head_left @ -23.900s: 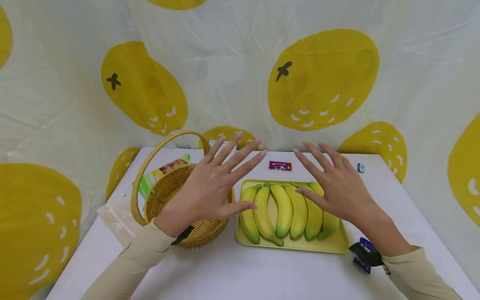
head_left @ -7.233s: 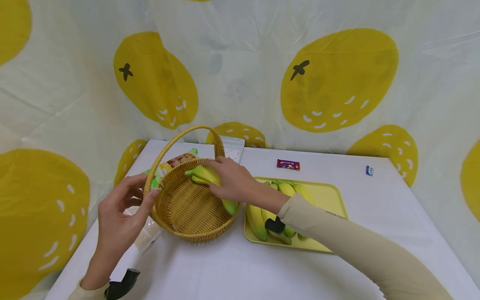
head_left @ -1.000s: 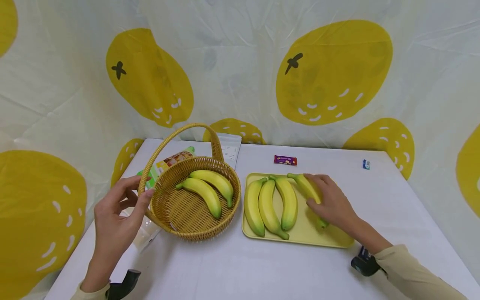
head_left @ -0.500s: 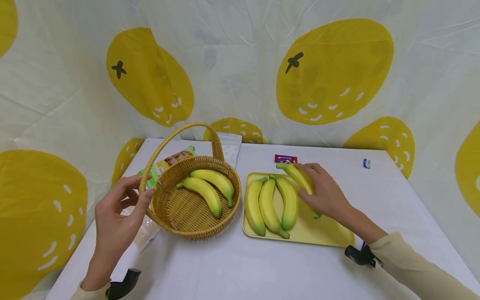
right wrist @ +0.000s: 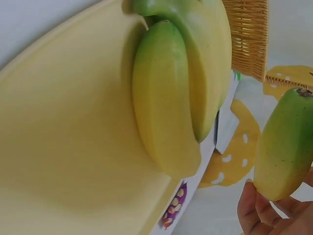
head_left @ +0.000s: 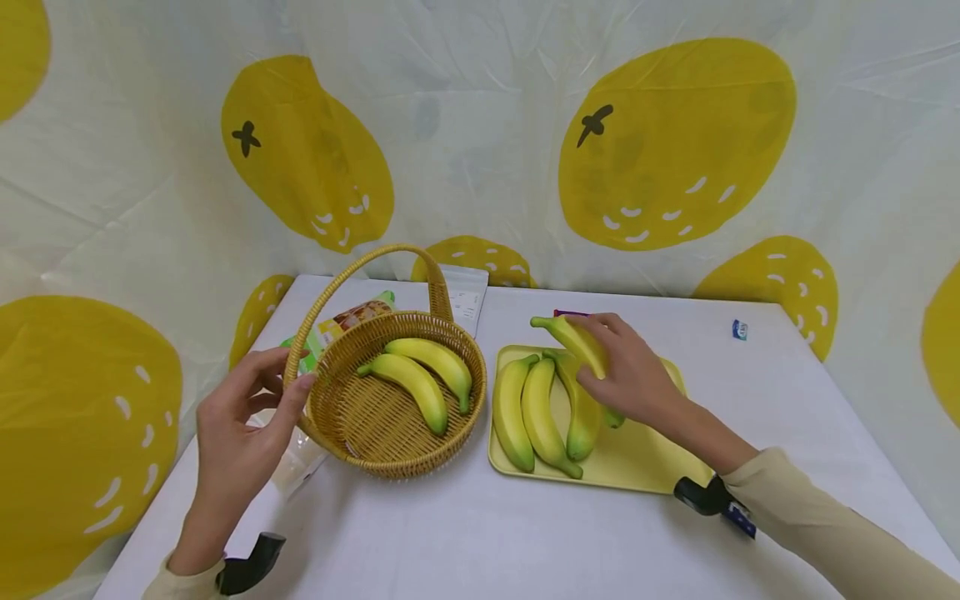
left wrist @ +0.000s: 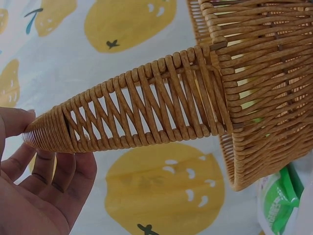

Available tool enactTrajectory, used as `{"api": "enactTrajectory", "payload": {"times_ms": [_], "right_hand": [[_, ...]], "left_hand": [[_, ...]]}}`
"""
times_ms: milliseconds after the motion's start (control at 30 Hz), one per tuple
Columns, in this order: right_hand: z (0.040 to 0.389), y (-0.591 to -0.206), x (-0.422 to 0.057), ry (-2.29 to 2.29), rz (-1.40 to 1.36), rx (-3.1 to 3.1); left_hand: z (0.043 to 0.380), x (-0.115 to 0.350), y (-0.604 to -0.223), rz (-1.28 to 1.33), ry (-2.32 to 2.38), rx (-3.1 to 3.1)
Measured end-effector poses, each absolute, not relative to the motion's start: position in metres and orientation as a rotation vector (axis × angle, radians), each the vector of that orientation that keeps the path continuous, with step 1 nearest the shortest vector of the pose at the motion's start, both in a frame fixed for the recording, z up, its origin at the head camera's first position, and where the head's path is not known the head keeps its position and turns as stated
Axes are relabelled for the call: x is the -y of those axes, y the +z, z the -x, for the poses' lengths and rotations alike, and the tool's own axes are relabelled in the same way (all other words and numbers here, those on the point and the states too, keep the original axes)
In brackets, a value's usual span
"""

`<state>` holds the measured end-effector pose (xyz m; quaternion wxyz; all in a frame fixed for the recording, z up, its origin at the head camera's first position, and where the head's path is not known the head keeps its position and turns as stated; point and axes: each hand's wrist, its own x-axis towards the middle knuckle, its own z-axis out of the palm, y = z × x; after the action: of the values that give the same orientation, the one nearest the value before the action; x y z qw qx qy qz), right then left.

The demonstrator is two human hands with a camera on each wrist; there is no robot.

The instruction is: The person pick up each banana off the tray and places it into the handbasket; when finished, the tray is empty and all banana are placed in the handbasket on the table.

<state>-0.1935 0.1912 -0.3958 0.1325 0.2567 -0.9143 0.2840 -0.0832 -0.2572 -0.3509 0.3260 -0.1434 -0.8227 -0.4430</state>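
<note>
My right hand [head_left: 630, 371] grips a yellow banana [head_left: 573, 342] with green ends, raised over the pale yellow tray [head_left: 645, 458]. In the right wrist view the held banana [right wrist: 283, 142] is clear of the tray, with fingertips against its side. Three bananas [head_left: 542, 412] lie side by side on the tray's left part. My left hand [head_left: 243, 425] pinches the handle of the wicker basket [head_left: 360, 425] between thumb and fingers; the left wrist view shows the woven handle [left wrist: 137, 107] close up. Two bananas [head_left: 416, 387] lie inside the basket, toward its right side.
Behind the basket are a green snack bag [head_left: 352, 317] and a white pouch [head_left: 465, 296]. A clear plastic bag [head_left: 300, 462] lies at its left. A purple packet [right wrist: 174, 205] is behind the tray, a small blue-white packet [head_left: 739, 330] at the far right.
Over the last second my right hand has lifted a banana off the tray and carried it left. Earlier, two bananas went from tray to basket. My left hand stays on the handle.
</note>
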Motion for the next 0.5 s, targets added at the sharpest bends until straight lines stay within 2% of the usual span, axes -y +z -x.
{"api": "enactTrajectory", "payload": {"times_ms": [500], "right_hand": [[0.201, -0.369, -0.151, 0.762, -0.873, 2.63]], "left_hand": [[0.081, 0.257, -0.349, 0.334, -1.137, 2.192]]}}
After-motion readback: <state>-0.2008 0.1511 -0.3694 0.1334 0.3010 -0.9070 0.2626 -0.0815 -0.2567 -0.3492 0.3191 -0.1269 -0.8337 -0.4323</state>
